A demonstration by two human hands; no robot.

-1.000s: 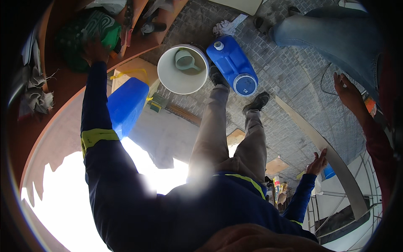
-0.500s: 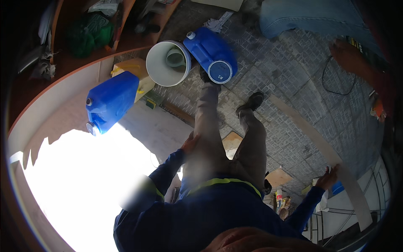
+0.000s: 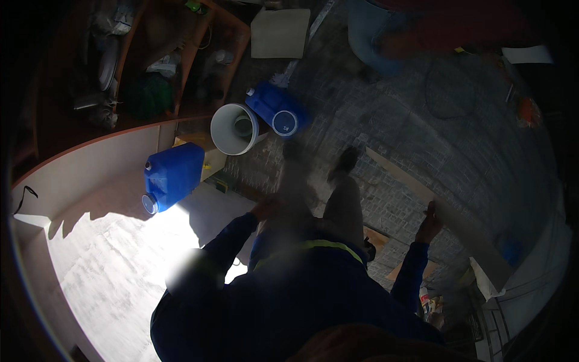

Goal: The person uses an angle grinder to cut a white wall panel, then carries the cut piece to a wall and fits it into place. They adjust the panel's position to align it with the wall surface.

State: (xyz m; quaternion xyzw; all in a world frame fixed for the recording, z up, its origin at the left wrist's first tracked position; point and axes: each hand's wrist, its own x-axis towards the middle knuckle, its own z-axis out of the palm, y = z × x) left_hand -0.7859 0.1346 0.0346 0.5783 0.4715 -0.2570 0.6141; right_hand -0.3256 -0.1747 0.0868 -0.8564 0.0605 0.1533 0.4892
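Observation:
My right hand (image 3: 429,225) is closed on the near edge of a long, flat, greyish-brown strip (image 3: 467,234), about midway along it. The strip slants over the paved floor, its far end near my shoe (image 3: 345,163) and its wider end at the lower right. What it is made of cannot be told. My left hand (image 3: 269,208) rests on my left thigh, in shadow, seemingly flat with nothing in it.
Ahead stand a white bucket (image 3: 221,134) with a smaller container inside and a blue jerrycan (image 3: 265,104). Another blue jerrycan (image 3: 176,176) is on the left by a cluttered shelf unit (image 3: 199,57). Another person in jeans (image 3: 365,39) is at the far right.
My right hand has come left and farther forward, and the strip has shifted with it. My left hand stays on my thigh. The view has tilted and darkened.

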